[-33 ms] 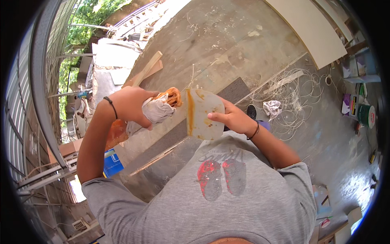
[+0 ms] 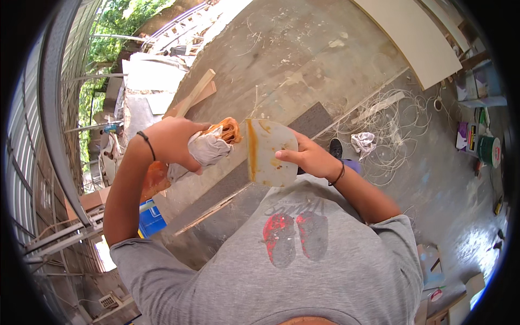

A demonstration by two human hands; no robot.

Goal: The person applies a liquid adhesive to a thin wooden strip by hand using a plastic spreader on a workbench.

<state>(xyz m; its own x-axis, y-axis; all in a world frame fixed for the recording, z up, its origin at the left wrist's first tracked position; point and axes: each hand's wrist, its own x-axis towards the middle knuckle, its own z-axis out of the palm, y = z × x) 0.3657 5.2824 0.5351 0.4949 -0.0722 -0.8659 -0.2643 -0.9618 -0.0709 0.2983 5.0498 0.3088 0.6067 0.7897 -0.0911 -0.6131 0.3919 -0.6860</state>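
Note:
In my left hand (image 2: 176,142), closed round it, is a crumpled whitish wrap (image 2: 210,148). Glossy orange-brown paste (image 2: 229,131) shows in folds at its mouth, and an orange-brown bulge (image 2: 155,179) hangs below my fingers. My right hand (image 2: 310,158) pinches a pale translucent plastic spreader (image 2: 271,154) by its right side, thumb on top. Along the spreader's left edge runs a brown strip of paste, with smaller smears across its face. A narrow gap separates that edge from the mouth of the wrap.
Below lies a large stained board (image 2: 303,65) with a dark strip (image 2: 314,120) across it. Wooden offcuts (image 2: 196,93) sit at its left. Tangled pale strands (image 2: 392,127) and a crumpled white wad (image 2: 363,143) lie right. A green tub (image 2: 489,151) stands far right, a blue box (image 2: 151,218) lower left.

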